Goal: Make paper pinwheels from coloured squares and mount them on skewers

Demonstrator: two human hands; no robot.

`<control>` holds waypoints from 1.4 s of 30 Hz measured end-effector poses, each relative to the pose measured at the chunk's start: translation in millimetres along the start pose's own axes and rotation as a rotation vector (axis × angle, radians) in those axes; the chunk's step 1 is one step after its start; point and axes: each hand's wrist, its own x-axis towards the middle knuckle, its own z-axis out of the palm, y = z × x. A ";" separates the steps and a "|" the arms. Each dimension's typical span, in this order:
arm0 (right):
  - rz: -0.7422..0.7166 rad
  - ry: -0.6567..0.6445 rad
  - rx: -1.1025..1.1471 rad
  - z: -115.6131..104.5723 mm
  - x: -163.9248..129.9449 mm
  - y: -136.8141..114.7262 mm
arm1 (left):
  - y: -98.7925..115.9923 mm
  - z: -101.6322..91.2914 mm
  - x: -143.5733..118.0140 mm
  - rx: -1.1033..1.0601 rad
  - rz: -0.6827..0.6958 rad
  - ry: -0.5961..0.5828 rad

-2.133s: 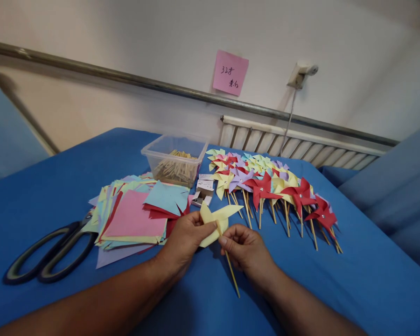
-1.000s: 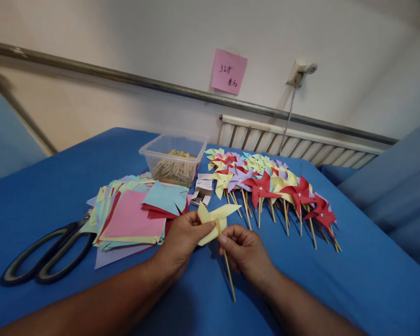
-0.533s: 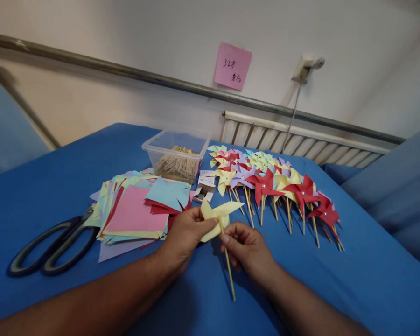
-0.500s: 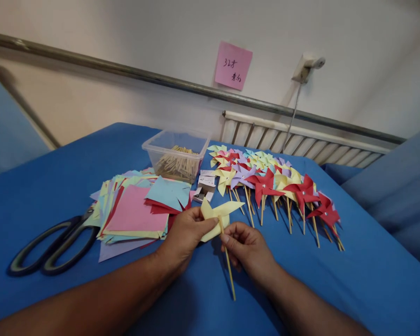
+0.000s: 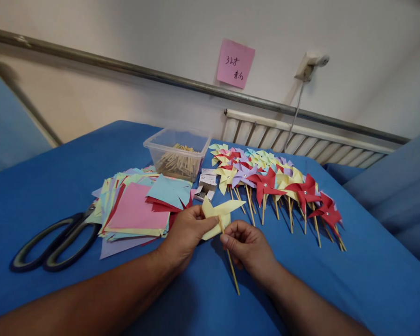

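My left hand (image 5: 185, 234) pinches a pale yellow paper pinwheel (image 5: 220, 213) by its folded centre, just above the blue table (image 5: 353, 280). My right hand (image 5: 248, 246) grips the thin wooden stick (image 5: 233, 274) right below the paper; the stick's lower end slants down toward me. The two hands almost touch at the pinwheel's middle. The joint between paper and stick is hidden by my fingers.
A stack of coloured paper squares (image 5: 136, 212) lies left of my hands, with large black scissors (image 5: 52, 242) beyond it. Behind stand a clear tub of sticks (image 5: 177, 156), a small box of pins (image 5: 206, 185), and a row of several finished pinwheels (image 5: 276, 186).
Both hands keep the same hold on pinwheel and stick. The stick's lower end has swung slightly. My view has shifted a little, so everything sits slightly right and higher.
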 end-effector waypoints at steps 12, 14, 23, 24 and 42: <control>0.002 0.029 -0.017 1.0 -0.5 -2.1 | -1.2 -0.7 2.5 -0.010 0.004 0.016; 0.008 0.032 -0.022 1.1 -0.4 -3.2 | -1.5 -0.6 2.5 -0.007 0.003 0.007; 0.020 0.023 -0.047 0.8 -0.5 -5.4 | -5.3 -2.2 4.7 -0.010 0.009 0.005; 0.015 0.024 -0.046 0.6 -0.3 -5.3 | -5.6 -2.5 5.3 -0.011 0.004 0.006; 0.020 0.020 -0.073 -2.2 1.1 -4.1 | -1.9 -1.4 3.6 0.014 0.014 0.022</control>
